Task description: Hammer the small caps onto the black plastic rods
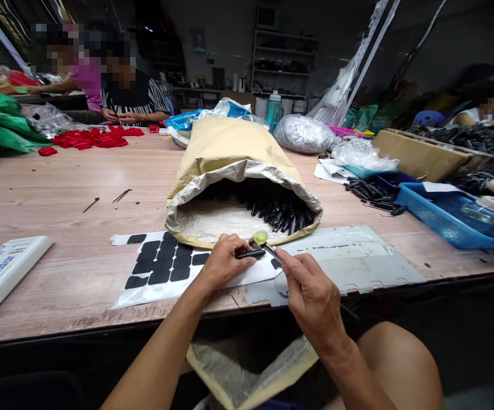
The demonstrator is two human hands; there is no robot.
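Note:
My left hand (224,261) is closed around a slim black pen-like piece (250,254), holding it low over the sheet near the table edge. In my right hand (313,287) is a small hammer (260,237) with a yellow-green face and a thin metal handle. Its head sits just above the black piece; whether they touch I cannot tell. Beneath my left hand lies a white sheet with rounded black stickers (161,265). Just beyond both hands, an open paper sack (233,145) lies on its side, with many similar black pieces (283,213) inside.
A grey board (349,256) lies along the table's front edge. To the right stand a blue basket (456,219) and a cardboard box (426,159). A white device (11,267) rests at left. Red pieces (93,138) lie near two people across the table. Another open sack (250,376) hangs below.

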